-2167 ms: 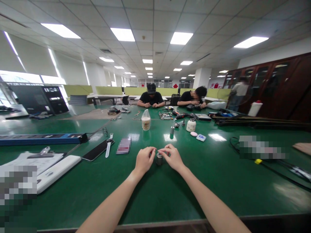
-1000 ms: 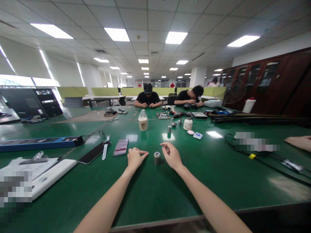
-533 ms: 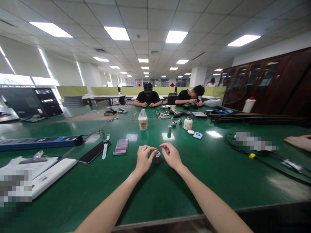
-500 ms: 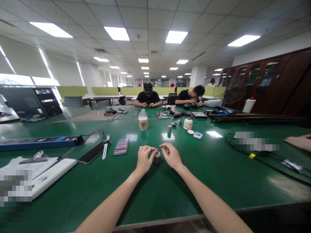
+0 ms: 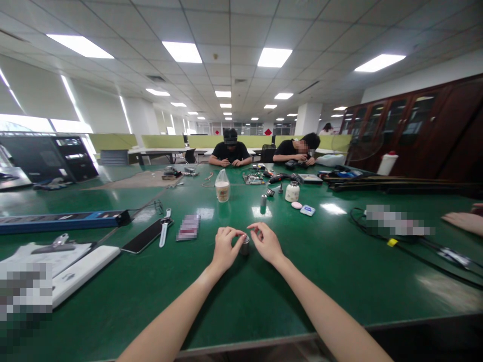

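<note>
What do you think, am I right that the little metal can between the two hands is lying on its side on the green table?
Not quite: the little metal can isn't lying on its side. The head view shows it standing upright, between the left hand and the right hand, on the green table.

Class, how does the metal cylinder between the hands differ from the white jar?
The metal cylinder is plain grey; the white jar has a dark top. The cylinder has the left hand at its rim; the jar stands farther back, untouched. Both stand upright on the table.
</note>
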The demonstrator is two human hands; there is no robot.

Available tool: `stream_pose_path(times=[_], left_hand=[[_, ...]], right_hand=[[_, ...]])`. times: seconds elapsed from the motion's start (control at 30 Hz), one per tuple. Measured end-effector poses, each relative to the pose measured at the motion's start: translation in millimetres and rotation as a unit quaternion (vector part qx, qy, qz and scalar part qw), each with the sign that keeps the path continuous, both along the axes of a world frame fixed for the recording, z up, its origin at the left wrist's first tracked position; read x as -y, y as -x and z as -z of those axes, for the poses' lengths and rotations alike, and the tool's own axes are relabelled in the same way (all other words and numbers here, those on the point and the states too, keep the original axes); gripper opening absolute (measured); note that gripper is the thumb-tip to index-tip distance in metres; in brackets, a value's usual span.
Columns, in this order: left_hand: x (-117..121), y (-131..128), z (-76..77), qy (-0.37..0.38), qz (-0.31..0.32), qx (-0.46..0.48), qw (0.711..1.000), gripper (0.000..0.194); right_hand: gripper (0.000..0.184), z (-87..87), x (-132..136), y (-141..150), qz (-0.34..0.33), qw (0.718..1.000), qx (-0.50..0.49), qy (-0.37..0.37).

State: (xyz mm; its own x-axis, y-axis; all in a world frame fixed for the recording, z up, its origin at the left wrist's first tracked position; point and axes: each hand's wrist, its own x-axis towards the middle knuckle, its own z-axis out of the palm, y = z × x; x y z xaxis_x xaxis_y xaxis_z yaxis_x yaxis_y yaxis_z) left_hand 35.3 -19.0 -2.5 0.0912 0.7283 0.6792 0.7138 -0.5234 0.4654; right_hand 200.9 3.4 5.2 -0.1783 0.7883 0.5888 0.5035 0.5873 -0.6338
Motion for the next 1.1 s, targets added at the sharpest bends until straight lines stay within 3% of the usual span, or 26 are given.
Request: stream_pose_path(times=[0.33, 0.67, 0.83, 0.97, 1.1], left_hand=[[-2, 10, -0.8, -0.03, -0.033, 0.048, 0.998, 0.028], [-1, 10, -1.3, -0.027, -0.032, 0.061, 0.997, 0.026], [0, 10, -2.6, -0.026, -0.035, 0.066, 0.997, 0.025], [-1, 10, -2.8, -0.017, -0.029, 0.071, 0.997, 0.025], [0, 10, -2.4, -0.006, -0.024, 0.075, 0.997, 0.025]], right_hand=[[0.021, 0.3, 1, 1, -0.037, 0.998, 0.047, 0.02], [0.019, -3.9, -8, 8, -0.035, 0.999, 0.018, 0.017], [0.026, 1.1, -30, -7, 0.048, 0.998, -0.035, 0.001], [0.022, 14.7, -44, -29, 0.111, 0.989, 0.077, 0.053], [0.019, 22.6, -48, -39, 0.131, 0.974, 0.142, 0.118]])
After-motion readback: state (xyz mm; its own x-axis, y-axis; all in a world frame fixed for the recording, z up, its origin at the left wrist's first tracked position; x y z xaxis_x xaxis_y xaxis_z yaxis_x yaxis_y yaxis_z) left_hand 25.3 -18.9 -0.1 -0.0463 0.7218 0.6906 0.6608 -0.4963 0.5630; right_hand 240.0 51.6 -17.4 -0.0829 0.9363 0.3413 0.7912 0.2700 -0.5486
